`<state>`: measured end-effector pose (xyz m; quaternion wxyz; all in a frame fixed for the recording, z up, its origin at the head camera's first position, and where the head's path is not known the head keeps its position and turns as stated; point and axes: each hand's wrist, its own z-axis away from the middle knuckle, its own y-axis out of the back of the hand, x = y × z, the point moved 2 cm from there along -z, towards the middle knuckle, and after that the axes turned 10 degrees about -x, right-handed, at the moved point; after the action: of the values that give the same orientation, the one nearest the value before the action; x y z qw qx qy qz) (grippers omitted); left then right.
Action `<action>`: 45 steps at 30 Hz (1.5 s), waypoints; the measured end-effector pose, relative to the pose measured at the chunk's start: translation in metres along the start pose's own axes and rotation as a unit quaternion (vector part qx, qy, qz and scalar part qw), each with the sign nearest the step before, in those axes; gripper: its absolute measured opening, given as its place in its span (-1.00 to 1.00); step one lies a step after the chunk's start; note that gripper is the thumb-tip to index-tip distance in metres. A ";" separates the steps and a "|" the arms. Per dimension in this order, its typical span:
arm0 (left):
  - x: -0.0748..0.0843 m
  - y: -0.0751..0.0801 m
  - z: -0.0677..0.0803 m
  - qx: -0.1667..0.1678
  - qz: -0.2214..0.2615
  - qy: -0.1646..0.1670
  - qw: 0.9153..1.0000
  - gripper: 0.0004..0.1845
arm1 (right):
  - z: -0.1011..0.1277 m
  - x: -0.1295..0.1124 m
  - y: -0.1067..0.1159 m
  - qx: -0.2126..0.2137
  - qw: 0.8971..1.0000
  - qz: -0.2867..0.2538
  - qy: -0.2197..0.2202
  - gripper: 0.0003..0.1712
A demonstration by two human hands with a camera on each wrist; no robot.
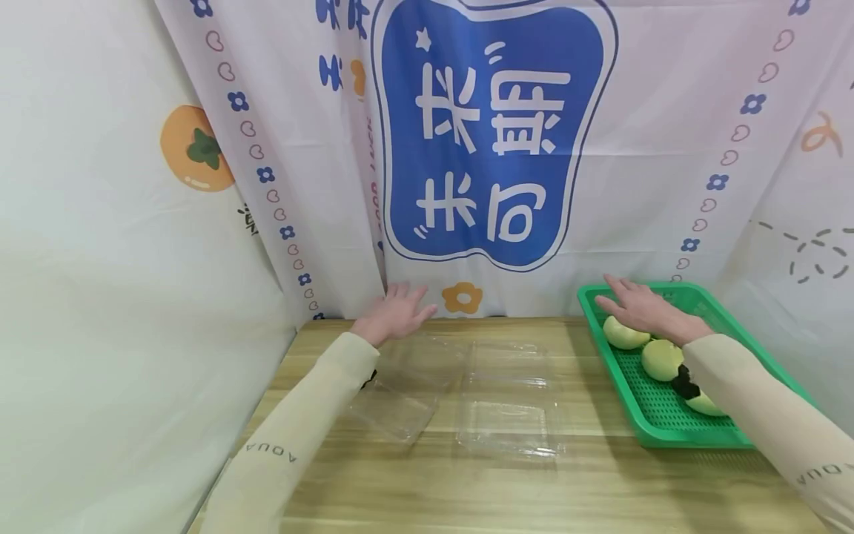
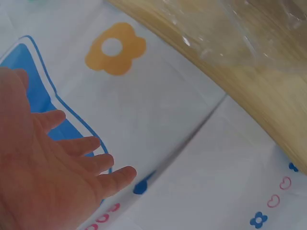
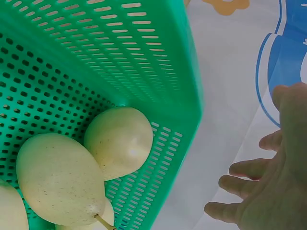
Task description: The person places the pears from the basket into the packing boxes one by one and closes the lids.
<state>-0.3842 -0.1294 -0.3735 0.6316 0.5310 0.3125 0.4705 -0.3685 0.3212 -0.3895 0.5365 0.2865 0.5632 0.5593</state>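
My left hand (image 1: 395, 311) is held out with spread fingers above the far edge of the table, holding nothing. Just below it lies a clear plastic box (image 1: 399, 406), partly covered by the left hand and sleeve. A second clear plastic box (image 1: 510, 426) sits to its right, opened out flat with its lid. On the right side, my right hand (image 1: 643, 308) hovers over the far end of a green plastic basket (image 1: 634, 415), fingers extended and holding nothing. Several pale yellow-green pears (image 3: 60, 179) lie in that basket, some hidden behind the right arm in the head view.
The wooden table (image 1: 427, 493) ends at a white printed cloth (image 1: 640, 200) hanging behind it. Another white cloth (image 1: 120, 311) closes off the left side. Perforated walls (image 3: 187, 96) rise around the pears.
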 end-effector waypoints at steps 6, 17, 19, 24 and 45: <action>0.017 -0.003 -0.002 0.012 0.027 -0.040 0.999 -0.30 | -0.003 0.006 -0.002 0.003 1.000 -0.004 0.000 -0.08; 0.030 -0.014 0.001 0.022 0.096 -0.057 0.994 -0.26 | -0.012 0.006 -0.004 0.010 1.000 -0.013 0.013 -0.09; 0.034 -0.017 0.003 0.020 0.106 -0.063 0.992 -0.24 | -0.012 0.008 -0.005 0.009 1.000 -0.016 0.012 -0.10; 0.043 -0.026 0.011 0.023 0.142 -0.071 0.987 -0.23 | -0.013 0.010 -0.007 0.007 1.000 -0.020 0.012 -0.12; 0.077 -0.072 0.021 0.058 0.252 -0.103 0.961 -0.24 | -0.016 0.022 -0.014 0.013 1.000 -0.006 0.012 -0.13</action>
<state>-0.3183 -0.0655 -0.4295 0.4895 0.6739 0.1291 0.5381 -0.3848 0.3332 -0.4118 0.5291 0.2834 0.5787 0.5521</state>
